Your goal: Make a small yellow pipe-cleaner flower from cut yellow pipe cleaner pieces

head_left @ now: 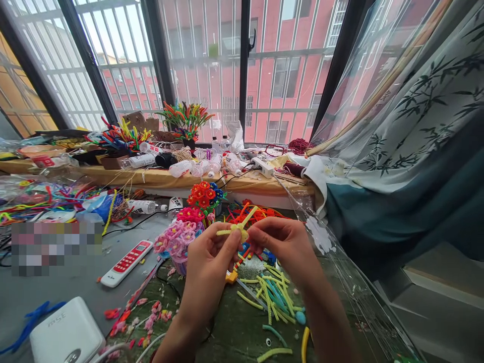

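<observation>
Both hands meet over the middle of the table around a pale yellow pipe cleaner piece [239, 228], with one straight stem sticking up to the right and another pointing left. My left hand [212, 262] pinches its centre between thumb and index finger. My right hand [285, 244] has thumb and fingertips closed together at the piece's right side; their exact grip is partly hidden. Below the hands lie loose yellow and teal pipe cleaner lengths [274, 295]. Pink pipe cleaner flowers [177, 239] stand just left of my left hand, with red flowers [203, 195] behind.
A white remote [127, 263] and a white box-like device [67, 333] lie on the left. A glue gun's yellow nozzle part [231, 276] shows between my wrists. Plastic bottles [181, 168] and a potted pipe cleaner plant [187, 121] line the windowsill. Curtains [397, 151] hang at right.
</observation>
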A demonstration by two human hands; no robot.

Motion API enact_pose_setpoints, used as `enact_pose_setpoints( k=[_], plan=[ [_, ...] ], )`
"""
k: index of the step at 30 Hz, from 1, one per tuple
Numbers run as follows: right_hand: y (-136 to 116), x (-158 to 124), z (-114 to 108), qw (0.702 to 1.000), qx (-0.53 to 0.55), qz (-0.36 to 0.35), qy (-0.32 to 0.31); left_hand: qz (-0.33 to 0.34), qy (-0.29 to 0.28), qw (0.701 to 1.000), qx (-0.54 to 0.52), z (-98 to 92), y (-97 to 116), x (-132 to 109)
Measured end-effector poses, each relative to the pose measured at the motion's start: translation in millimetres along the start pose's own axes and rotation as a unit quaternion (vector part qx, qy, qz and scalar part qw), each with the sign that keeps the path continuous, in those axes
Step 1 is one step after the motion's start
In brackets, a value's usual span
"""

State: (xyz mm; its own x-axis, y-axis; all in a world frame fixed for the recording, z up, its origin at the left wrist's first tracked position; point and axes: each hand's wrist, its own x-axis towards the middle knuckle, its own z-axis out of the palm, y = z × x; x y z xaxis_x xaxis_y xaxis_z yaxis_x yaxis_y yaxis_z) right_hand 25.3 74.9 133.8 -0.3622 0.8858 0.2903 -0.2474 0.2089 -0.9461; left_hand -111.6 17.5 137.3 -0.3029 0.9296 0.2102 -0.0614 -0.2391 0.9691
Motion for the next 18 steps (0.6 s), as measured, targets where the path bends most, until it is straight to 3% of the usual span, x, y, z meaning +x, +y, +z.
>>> enact_pose_setpoints(
  k=[5, 10, 18],
  plan=[
    [4, 3, -5, 0.998, -0.033, -0.020, 0.051, -0.038, -0.030, 0.999, 0.016, 4.6, -1, 7],
    [12, 8, -7, 0.995, -0.078, -0.037, 0.055, -0.014, -0.066, 0.997, 0.022, 13.1, -12, 20],
    [24, 16, -13, 0.974, -0.082, -0.073, 0.199, 0.026, -0.053, 0.998, -0.037, 36.3, -31, 43]
  ],
)
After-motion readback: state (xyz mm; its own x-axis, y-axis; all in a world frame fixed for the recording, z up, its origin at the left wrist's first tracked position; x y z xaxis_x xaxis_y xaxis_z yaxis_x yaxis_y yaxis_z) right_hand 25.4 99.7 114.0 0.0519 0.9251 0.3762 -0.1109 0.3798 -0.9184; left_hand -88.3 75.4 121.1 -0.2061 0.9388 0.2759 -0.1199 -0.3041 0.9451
